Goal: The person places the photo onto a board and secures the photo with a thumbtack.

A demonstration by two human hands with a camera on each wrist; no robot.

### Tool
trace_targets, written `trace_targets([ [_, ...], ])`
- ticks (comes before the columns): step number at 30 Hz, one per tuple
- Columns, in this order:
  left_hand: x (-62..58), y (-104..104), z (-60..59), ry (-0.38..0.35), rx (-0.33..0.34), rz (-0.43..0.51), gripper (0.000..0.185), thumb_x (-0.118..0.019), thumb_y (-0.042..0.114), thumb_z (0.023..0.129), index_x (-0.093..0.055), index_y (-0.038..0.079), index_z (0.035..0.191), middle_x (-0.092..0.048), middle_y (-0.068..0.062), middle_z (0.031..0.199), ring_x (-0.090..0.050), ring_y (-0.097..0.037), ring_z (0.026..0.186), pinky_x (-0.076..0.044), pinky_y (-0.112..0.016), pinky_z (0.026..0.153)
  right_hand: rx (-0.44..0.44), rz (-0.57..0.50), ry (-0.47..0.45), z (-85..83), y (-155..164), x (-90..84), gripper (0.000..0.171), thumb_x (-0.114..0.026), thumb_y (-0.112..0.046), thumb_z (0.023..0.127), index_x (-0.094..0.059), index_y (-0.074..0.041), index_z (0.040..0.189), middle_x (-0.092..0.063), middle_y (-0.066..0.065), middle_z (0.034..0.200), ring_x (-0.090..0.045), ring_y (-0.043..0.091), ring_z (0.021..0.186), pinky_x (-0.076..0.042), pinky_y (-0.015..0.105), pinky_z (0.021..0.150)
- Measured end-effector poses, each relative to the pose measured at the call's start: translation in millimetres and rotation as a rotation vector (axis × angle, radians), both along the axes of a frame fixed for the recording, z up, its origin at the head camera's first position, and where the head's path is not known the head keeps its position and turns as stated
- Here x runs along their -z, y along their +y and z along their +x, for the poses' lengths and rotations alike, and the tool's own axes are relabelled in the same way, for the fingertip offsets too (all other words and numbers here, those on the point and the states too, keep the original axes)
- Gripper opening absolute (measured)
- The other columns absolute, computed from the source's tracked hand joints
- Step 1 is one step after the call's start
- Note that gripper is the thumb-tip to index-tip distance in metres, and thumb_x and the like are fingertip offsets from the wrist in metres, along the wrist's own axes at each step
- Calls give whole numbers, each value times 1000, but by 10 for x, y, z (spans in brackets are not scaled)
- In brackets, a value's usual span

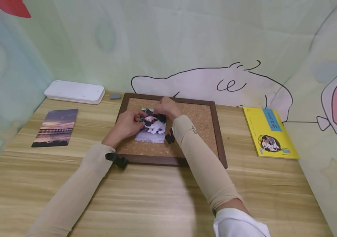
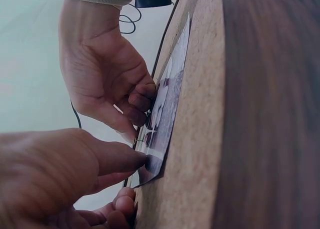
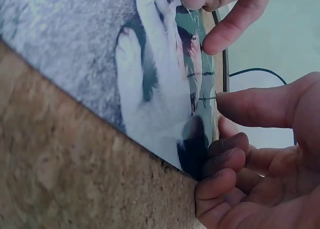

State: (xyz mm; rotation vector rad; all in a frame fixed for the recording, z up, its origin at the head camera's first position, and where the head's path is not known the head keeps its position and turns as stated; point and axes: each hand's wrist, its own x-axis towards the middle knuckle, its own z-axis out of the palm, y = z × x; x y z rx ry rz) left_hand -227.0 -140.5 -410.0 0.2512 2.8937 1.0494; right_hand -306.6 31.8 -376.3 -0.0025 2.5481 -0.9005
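A photo of a black and white cat (image 1: pixel 156 127) lies on a framed cork board (image 1: pixel 196 128). My left hand (image 1: pixel 128 123) grips its upper left part, the thumb on the picture and a finger at the edge, as the left wrist view (image 2: pixel 60 174) shows. Over the photo's upper right, my right hand (image 1: pixel 168 108) has its thumb at the end of a thin pin (image 3: pixel 207 98), which stands out from the picture near its top edge. The other fingers of that hand are curled beside the photo's edge. Whether the pin's point is in the cork cannot be seen.
Left on the wooden table (image 1: pixel 144 197) lie a sunset photo (image 1: pixel 56 127) and, behind it, a white case (image 1: pixel 74 91). A small grey block (image 1: pixel 115 96) sits near the board's corner. A yellow book (image 1: pixel 270 133) lies at right. A printed curtain (image 1: pixel 186 39) stands behind.
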Motion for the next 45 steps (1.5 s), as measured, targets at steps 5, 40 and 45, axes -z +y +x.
trace_targets([
  [5,12,-8,-10,3,-2,-14,32,-68,14,91,-67,9,123,-51,-5,82,-46,-24,78,-33,-35,68,-5,5,15,-20,-16,26,23,-71,-21,88,-53,-14,75,-52,1,78,-49,17,70,-39,30,57],
  [40,-16,-252,43,53,96,36,32,-69,14,92,-68,7,123,-69,-11,96,-61,-21,80,-46,-33,69,-103,-165,179,52,158,130,13,-73,-16,87,-62,-11,83,-56,-1,80,-50,13,72,-39,26,61],
  [45,-176,-535,128,52,113,-23,31,-67,13,94,-68,6,124,-70,-14,102,-65,-26,88,-50,-35,72,-110,-236,103,121,342,87,16,-70,-20,93,-65,-9,104,-62,6,94,-57,18,76,-48,31,66],
])
